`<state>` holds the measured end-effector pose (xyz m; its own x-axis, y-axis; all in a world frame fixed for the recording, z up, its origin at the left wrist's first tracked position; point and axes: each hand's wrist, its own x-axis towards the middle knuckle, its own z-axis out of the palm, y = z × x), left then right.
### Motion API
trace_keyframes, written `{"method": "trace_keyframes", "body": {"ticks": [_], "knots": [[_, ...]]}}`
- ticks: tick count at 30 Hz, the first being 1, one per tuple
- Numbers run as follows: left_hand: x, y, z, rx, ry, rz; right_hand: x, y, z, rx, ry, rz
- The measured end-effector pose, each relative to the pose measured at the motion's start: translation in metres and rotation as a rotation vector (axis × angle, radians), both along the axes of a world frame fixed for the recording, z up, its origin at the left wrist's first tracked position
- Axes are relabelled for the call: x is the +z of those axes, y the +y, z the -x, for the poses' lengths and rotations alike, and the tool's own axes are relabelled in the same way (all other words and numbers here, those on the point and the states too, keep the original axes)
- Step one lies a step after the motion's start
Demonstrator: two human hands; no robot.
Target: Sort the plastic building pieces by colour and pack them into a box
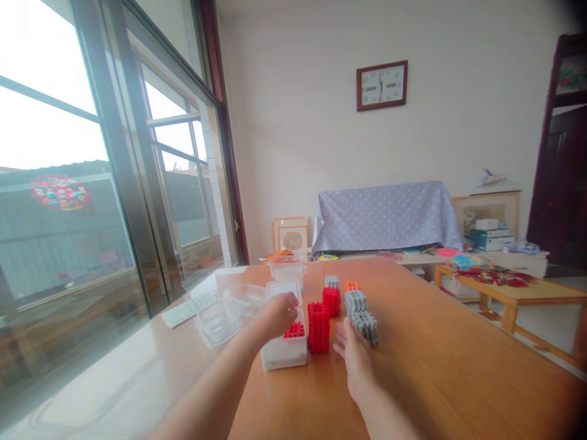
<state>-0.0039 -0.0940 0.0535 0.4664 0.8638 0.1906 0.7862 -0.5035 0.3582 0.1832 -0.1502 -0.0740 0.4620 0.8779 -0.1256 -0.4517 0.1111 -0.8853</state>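
Over a white plastic box (284,356) reaches my left hand (282,313), fingers curled together; whatever they may hold is hidden. Red lattice-like plastic pieces (294,330) lie inside that box, partly covered by the hand. My right hand (355,354) has its fingers apart and is beside a row of grey interlocking plastic pieces (364,325); I cannot tell whether it touches them. Between the hands stands a tall stack of red plastic pieces (318,328). Behind it are a shorter red stack (331,302), a small light-grey stack (331,282) and orange pieces (353,286).
Clear plastic containers (219,322) and a sheet of paper (189,310) lie on the left of the wooden table (440,348), by the window. More clear tubs (288,266) stand farther back. A low wooden table (527,293) is at the right.
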Motion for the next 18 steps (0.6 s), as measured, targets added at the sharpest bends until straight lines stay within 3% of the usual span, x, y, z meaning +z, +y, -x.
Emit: {"method": "trace_keyframes", "body": {"ticks": [3, 6, 12, 18], "knots": [[0.008, -0.001, -0.009, -0.119, -0.137, -0.114, -0.001, 0.0, 0.0, -0.005, 0.002, -0.003], [0.012, 0.0, -0.02, -0.223, -0.16, -0.12, 0.0, 0.0, 0.0, -0.003, 0.007, -0.002], [0.006, 0.011, -0.033, -0.229, -0.076, -0.04, -0.001, 0.001, -0.001, 0.005, -0.002, 0.0], [0.004, 0.014, -0.034, -0.209, -0.115, -0.056, -0.002, 0.001, -0.001, 0.013, 0.002, -0.016]]}}
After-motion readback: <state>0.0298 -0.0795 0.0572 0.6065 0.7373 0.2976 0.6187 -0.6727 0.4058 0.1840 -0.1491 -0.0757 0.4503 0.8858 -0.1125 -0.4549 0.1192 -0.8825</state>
